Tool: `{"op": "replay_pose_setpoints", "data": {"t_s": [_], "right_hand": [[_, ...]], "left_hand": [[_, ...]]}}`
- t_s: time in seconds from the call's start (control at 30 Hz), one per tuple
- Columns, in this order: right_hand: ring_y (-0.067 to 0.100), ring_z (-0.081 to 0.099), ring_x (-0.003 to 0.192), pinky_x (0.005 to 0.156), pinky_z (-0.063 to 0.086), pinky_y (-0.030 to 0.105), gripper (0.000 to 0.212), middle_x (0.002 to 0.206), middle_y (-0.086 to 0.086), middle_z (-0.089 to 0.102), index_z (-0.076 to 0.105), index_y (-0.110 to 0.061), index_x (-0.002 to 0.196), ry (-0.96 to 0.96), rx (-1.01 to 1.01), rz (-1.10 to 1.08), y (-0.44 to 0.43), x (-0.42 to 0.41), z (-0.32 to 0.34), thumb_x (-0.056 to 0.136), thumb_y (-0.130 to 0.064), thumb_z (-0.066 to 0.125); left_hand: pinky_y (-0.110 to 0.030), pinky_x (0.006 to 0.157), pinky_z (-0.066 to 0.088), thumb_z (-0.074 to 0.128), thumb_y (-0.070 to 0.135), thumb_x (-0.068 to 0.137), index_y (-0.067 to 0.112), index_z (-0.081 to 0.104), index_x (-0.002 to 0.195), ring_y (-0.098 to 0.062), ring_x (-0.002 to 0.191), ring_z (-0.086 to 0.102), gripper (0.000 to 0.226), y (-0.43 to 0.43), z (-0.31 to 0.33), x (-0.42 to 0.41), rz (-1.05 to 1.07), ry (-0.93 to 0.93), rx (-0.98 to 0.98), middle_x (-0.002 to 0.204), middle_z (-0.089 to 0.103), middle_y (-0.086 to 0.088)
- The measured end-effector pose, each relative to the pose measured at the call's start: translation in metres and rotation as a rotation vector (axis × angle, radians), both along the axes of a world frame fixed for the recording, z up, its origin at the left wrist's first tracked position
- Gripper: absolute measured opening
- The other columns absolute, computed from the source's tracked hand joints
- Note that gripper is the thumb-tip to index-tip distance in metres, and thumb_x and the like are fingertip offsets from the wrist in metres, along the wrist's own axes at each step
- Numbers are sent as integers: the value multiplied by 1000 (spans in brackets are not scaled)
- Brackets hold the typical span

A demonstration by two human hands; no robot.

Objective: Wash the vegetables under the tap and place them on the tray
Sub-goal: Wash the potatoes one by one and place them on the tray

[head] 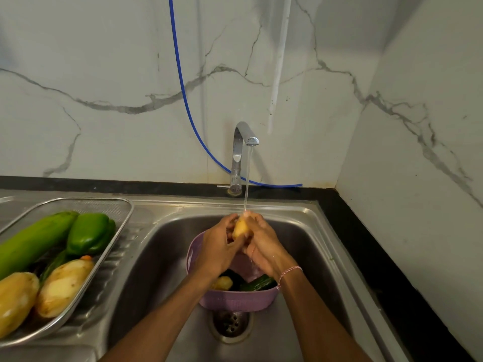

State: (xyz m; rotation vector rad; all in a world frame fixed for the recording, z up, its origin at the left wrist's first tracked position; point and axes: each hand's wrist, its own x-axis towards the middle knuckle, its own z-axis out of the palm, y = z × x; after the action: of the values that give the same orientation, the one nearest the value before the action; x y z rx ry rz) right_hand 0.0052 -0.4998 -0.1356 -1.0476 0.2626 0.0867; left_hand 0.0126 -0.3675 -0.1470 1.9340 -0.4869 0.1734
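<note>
Well, the veined marble wall (104, 74) filled the whole back of the scene, and under it lay the steel sink (162, 257), with a black counter (366, 244) running down its right side. On the draining board to the left sat the mesh tray (122, 220). It carried a long green gourd (34, 241) lying aslant, a green pepper (90, 233) touching the gourd's far end, and two big potatoes (64, 286) side by side at the near end. Down in the basin stood a purple basket (235, 299), just behind the drain (230, 325). Both of the person's arms reached in over that basket. The left hand (218, 246) and the right hand (261, 244) met above its far rim, each with fingers curled round the same potato (240, 227), one from either side. The potato's yellow skin showed between them. The tap (239, 152) rose from the back ledge with water (247, 176) running in a thin stream, which landed where the fingertips met on top of the potato. A blue hose (183, 87) hung down the wall and ended on the ledge behind the tap. Inside the basket, under the wrists, lay a cucumber (257, 282) and a small potato (222, 282), with something dark between them that I could not make out. A red and white thread (288, 271) circled the right wrist.
</note>
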Motion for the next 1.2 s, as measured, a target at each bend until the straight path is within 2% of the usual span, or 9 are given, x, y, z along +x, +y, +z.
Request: {"op": "replay_pose_setpoints", "data": {"t_s": [0.2, 0.3, 0.43, 0.63, 0.73, 0.87, 1.03, 1.1, 1.2], "right_hand": [[33, 70, 118, 91, 63, 46, 48, 130, 20, 67, 58, -15, 138, -76, -86, 55, 4, -4, -2, 96, 7, 65], [29, 74, 110, 86, 64, 42, 37, 121, 16, 73, 63, -18, 130, -81, -168, -17, 7, -5, -3, 96, -6, 71], [23, 76, 98, 69, 62, 28, 16, 110, 13, 75, 64, -19, 120, -70, -290, -168, 16, -5, -2, 105, -23, 59], [12, 74, 62, 48, 55, 23, 35, 84, 7, 77, 69, -13, 113, 145, -186, -195, 10, -9, 13, 111, -35, 42], [22, 77, 87, 64, 62, 32, 25, 104, 14, 77, 65, -11, 124, 73, -151, -72, 13, -10, 12, 110, -24, 49], [26, 73, 113, 89, 62, 34, 27, 124, 15, 74, 66, -10, 131, -103, -131, 115, 12, -12, 8, 105, -14, 58], [22, 74, 102, 86, 61, 31, 15, 111, 10, 75, 68, -22, 118, -21, -321, 5, 14, -7, 10, 105, -22, 61], [24, 69, 90, 81, 60, 33, 22, 94, 14, 68, 67, -11, 121, 212, -371, -79, 19, 0, 18, 104, -23, 62], [26, 66, 90, 83, 59, 38, 23, 103, 20, 68, 61, -9, 116, 234, -296, -146, 22, 2, 18, 108, -29, 54]], "left_hand": [[2, 77, 43, 70, 21, 96, 24, 64, 133, 19, 88, 60, 38, 2, -1, -3, 65, -49, 71, 104, 66, 20], [0, 77, 44, 69, 22, 97, 24, 67, 129, 24, 88, 59, 32, 1, -2, -1, 64, -64, 79, 102, 70, 16], [-11, 83, 55, 78, 22, 89, 24, 67, 128, 11, 91, 67, 40, -1, -2, -2, 59, -37, 58, 100, 72, 18], [-22, 82, 59, 90, 21, 73, 30, 61, 118, 3, 97, 66, 54, -5, -8, -3, -20, 1, 30, 108, 68, 14], [-32, 88, 60, 93, 22, 67, 28, 56, 119, -2, 104, 63, 64, -1, -11, 2, 26, 28, 5, 114, 63, 12], [-22, 93, 52, 95, 22, 63, 29, 55, 125, -4, 110, 56, 74, 7, -12, 9, 89, 11, 13, 122, 55, 7], [-10, 90, 47, 86, 23, 79, 35, 60, 125, -1, 108, 62, 54, 6, -9, 7, 23, -21, 53, 116, 63, 17], [-1, 84, 43, 80, 27, 86, 32, 61, 132, 8, 102, 62, 50, 7, -5, 4, -28, -28, 78, 110, 64, 24], [2, 82, 40, 75, 33, 90, 30, 60, 139, 4, 103, 63, 51, 7, -3, 3, -30, -40, 86, 112, 65, 22]]}}
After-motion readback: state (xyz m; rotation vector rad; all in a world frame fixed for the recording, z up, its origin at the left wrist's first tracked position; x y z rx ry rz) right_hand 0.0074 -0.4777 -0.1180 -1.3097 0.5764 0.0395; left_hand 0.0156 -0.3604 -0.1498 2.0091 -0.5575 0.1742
